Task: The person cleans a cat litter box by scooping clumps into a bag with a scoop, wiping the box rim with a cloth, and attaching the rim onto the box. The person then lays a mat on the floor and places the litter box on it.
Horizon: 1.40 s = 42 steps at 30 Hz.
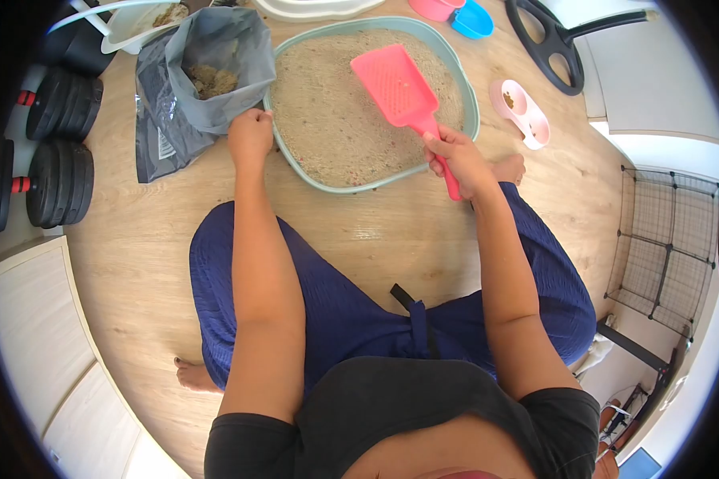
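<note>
My right hand [458, 160] grips the handle of a pink slotted litter scoop [395, 84], its blade held over the right part of a litter tray. That tray [327, 188] is pale green with rounded corners, filled with beige litter. A few crumbs show on the scoop's blade. To the tray's left, my left hand [252, 134] is closed on the rim of a grey plastic bag [153, 104]. The bag's mouth gapes open, and brownish clumped litter [210, 81] lies inside it.
Black dumbbells [62, 182] stand at the left. A pink double pet bowl [510, 100] with some kibble sits right of the tray, below a blue cup [472, 19]. A black base [553, 48] is at the upper right, and a wire grid panel [661, 239] at the right.
</note>
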Each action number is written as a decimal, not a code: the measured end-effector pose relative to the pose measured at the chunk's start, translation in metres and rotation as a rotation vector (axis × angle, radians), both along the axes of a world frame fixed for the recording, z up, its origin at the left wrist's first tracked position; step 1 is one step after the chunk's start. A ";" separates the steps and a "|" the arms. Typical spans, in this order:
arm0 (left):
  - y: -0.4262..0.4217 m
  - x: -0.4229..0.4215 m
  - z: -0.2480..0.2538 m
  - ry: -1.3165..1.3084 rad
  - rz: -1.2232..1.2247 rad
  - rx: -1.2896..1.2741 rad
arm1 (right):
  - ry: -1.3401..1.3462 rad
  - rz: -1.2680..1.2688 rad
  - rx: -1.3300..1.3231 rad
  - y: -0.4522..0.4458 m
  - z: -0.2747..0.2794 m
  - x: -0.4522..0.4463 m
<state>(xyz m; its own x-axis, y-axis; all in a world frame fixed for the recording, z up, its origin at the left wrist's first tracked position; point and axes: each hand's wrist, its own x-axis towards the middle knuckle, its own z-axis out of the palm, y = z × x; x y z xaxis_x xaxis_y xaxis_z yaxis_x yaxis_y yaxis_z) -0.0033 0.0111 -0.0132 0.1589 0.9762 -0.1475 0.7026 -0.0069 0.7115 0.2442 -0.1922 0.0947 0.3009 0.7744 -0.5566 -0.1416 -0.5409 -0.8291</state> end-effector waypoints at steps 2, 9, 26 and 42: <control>-0.001 0.001 0.001 0.006 0.010 -0.039 | 0.004 0.028 -0.008 0.000 -0.001 -0.003; -0.004 0.002 0.008 0.009 0.015 -0.018 | -0.161 0.081 -0.081 0.007 0.005 -0.010; -0.009 0.003 0.012 0.023 -0.012 0.096 | -1.225 0.437 0.230 0.123 0.049 -0.095; -0.004 0.002 0.007 0.015 -0.004 0.034 | -1.677 0.889 0.431 0.013 0.041 -0.007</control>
